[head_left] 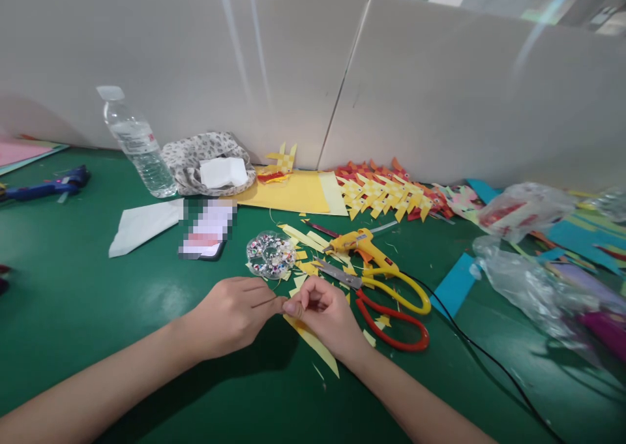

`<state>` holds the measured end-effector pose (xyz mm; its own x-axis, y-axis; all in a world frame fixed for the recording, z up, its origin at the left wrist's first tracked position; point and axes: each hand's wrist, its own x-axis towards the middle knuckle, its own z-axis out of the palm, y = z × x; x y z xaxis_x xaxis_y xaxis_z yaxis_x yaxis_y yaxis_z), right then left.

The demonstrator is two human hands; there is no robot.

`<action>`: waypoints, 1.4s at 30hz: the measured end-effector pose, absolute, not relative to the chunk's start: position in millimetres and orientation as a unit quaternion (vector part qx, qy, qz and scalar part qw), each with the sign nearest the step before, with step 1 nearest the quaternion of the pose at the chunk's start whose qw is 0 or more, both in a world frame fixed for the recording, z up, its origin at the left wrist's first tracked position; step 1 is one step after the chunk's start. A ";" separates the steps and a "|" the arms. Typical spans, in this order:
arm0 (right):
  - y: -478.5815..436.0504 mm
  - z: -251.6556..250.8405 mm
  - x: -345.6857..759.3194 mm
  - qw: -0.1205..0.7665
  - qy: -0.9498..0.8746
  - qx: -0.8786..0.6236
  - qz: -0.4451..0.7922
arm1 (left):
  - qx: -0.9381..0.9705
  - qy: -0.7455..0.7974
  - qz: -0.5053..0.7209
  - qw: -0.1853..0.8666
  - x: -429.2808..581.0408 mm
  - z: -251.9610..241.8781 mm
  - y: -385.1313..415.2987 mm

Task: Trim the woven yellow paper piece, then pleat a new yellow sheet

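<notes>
My left hand (233, 315) and my right hand (327, 313) meet at their fingertips low over the green table (73, 287). Both are closed in a pinch on yellow paper strips (315, 345) that stick out from under the right hand toward me. Just beyond the fingers lies a clear round bag of googly eyes (270, 255). Loose yellow paper scraps (306, 242) lie around it. Scissors with yellow and red handles (391, 300) rest right of my right hand.
A yellow glue gun (359, 243) with a black cord (484, 356) lies behind the scissors. Woven yellow and red paper pieces (386, 193) are heaped by the white partition (440, 85). A water bottle (137, 144), phone (206, 232), white tissue (141, 225), cloth pouch (205, 160), blue glue gun (46, 186) and plastic bags (533, 281) surround them.
</notes>
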<state>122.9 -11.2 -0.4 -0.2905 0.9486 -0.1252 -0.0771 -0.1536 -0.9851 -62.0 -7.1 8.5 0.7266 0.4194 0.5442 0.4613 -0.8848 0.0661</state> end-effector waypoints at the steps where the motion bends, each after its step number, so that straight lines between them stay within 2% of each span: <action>1: -11.2 0.2 122.6 0.409 -0.503 -0.433 0.627 | -0.929 -0.236 -0.282 0.045 -61.7 9.5 -7.7; 4: -11.2 1.1 122.3 0.405 -0.504 -0.429 0.631 | -0.931 -0.232 -0.280 0.042 -61.8 10.9 -8.0; 7: -11.2 0.0 122.7 0.413 -0.501 -0.412 0.639 | -0.922 -0.248 -0.298 -0.018 -63.2 9.8 -6.5; 11: -12.0 -3.7 123.7 0.447 -0.500 -0.410 0.618 | -0.863 -0.324 -0.337 -0.193 -64.0 8.8 -4.9; 16: -14.3 -2.9 125.9 0.463 -0.609 -0.426 0.483 | -0.701 -0.414 -0.330 -0.478 -60.4 11.3 -4.3; 19: -14.6 1.0 127.1 0.460 -0.682 -0.417 0.387 | -0.656 -0.409 -0.301 -0.558 -59.1 11.9 -4.0; 24: -13.9 4.2 127.2 0.471 -0.731 -0.393 0.300 | -0.646 -0.408 -0.279 -0.581 -59.5 12.5 -5.1; 33: -13.7 6.0 129.0 0.477 -0.767 -0.362 0.232 | -0.651 -0.406 -0.268 -0.583 -58.9 13.3 -5.7; 42: -13.9 4.5 128.1 0.481 -0.753 -0.399 0.203 | -0.624 -0.455 -0.294 -0.563 -59.3 13.5 -1.9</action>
